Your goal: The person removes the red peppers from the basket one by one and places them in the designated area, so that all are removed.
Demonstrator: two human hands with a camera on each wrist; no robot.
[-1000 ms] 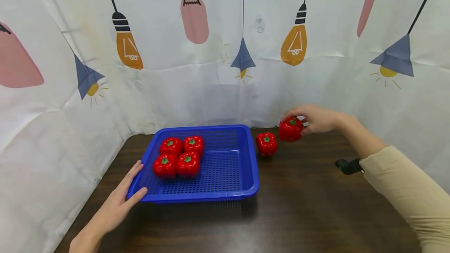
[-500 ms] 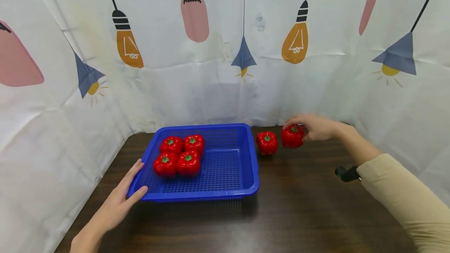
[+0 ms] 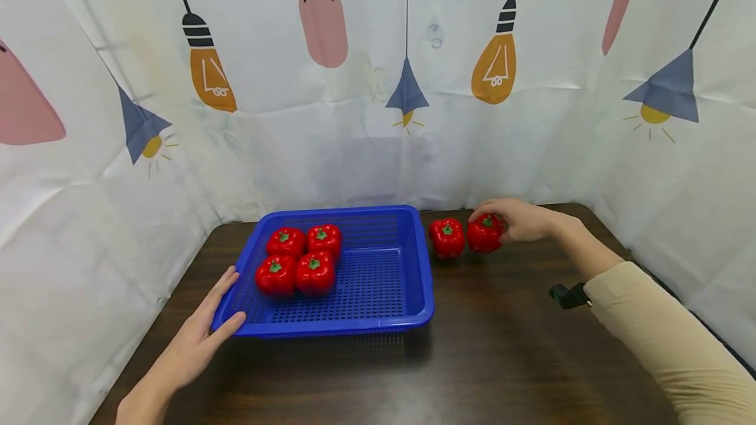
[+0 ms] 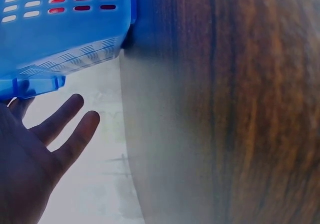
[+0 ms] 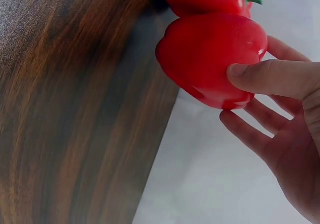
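Note:
My right hand (image 3: 521, 220) holds a glossy red bell pepper (image 3: 485, 234) at the back of the table, thumb on one side and fingers on the other. The right wrist view shows the held bell pepper (image 5: 212, 58) tilted, with the thumb pressed on its side. Beside it, to the left, is another red bell pepper (image 3: 447, 239); the two overlap in the right wrist view. My left hand (image 3: 191, 346) rests at the near left corner of a blue plastic basket (image 3: 378, 326), fingers spread along its rim. Several red bell peppers (image 3: 315, 273) with green stems sit in the basket's left half.
The dark wooden table (image 3: 502, 346) carries everything. A white curtain (image 3: 366, 169) printed with lamps and bulbs hangs close behind the basket and along both sides. A small black device (image 3: 569, 296) sits at the right sleeve cuff.
My right hand has lowered the held bell pepper toward the table and brought it next to the other one. The left hand stays at the basket's corner.

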